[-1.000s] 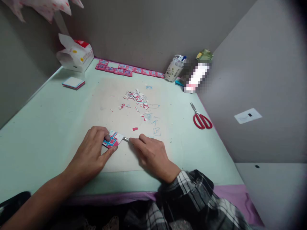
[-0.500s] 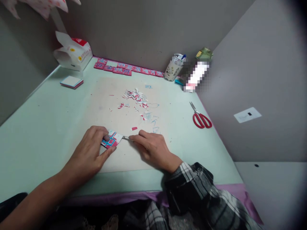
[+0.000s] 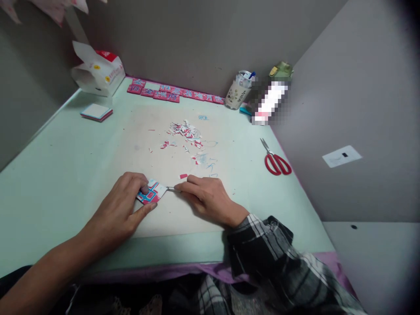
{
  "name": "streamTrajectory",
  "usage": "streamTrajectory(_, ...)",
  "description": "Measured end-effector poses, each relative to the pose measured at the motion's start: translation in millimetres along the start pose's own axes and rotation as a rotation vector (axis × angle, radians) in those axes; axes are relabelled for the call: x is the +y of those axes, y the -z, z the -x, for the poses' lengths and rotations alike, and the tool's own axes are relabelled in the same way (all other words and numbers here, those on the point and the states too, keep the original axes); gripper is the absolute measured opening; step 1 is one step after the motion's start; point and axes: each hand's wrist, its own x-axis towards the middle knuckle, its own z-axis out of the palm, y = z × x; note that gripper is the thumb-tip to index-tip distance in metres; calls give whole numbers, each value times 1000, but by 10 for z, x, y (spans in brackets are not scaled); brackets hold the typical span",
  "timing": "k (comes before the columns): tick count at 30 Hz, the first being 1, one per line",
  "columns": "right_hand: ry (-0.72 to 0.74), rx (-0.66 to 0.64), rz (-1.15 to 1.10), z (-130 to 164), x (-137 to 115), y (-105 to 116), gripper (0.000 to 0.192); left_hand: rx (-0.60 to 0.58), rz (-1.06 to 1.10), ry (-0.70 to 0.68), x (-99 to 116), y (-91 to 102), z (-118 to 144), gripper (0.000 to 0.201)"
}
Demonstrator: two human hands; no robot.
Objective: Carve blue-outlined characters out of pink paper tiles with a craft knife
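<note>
The left hand (image 3: pixel 126 205) presses a small pink, blue and white paper card (image 3: pixel 151 192) flat on the beige cutting mat (image 3: pixel 170 218), fingers at the card's 9 o'clock edge and thumb stretched along its 6 o'clock side. The right hand (image 3: pixel 205 197) lies at the card's 3 o'clock, fingers pinched around a thin metal craft blade (image 3: pixel 172 189) whose tip meets the card's right corner; the handle is buried in the grip, so what kind of knife it is stays uncertain. A plaid sleeve (image 3: pixel 262 245) covers that wrist.

At 12 o'clock from the card, farther up the mat, lies a scatter of paper scraps (image 3: pixel 185 133), with one pink sliver (image 3: pixel 183 176) just beside the right hand's fingers. Red-handled scissors (image 3: pixel 275 159) rest on the pale green bench (image 3: pixel 59 175) at 2 o'clock, well apart. Along the back wall runs a row of finished pink cards (image 3: pixel 170 94); at 1 o'clock stands a pen cup (image 3: pixel 239 91). At 10 o'clock sit a stack of blank cards (image 3: pixel 96 112) and an opened carton (image 3: pixel 98 72).
</note>
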Motion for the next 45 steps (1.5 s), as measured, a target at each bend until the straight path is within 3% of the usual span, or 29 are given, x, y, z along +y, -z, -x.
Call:
streamTrajectory(5, -6, 2, 82, 114, -199, -50, 23, -57, 67, 6, -3, 91, 24, 19)
streamTrajectory(11, -2, -6, 165, 182, -388, -90, 29, 16, -75, 43, 41, 112, 39, 32)
streamTrajectory(21, -92, -51, -182, 147, -344, 9, 24, -47, -46, -32, 0, 213, 15, 29)
streamTrajectory(26, -104, -36, -54, 138, -429, -23, 24, -15, -81, -98, 79, 178, -16, 34)
streamTrajectory(31, -99, -38, -22, 123, -464, -56, 23, -79, -86, -90, 148, 209, -102, 41)
streamTrajectory(37, -76, -11, -22, 170, -436, -47, 24, -71, -175, -55, 183, 234, -111, 44)
streamTrajectory(45, -24, 141, -112, 283, -303, 55, 27, -14, -195, -20, 199, 196, -27, 33)
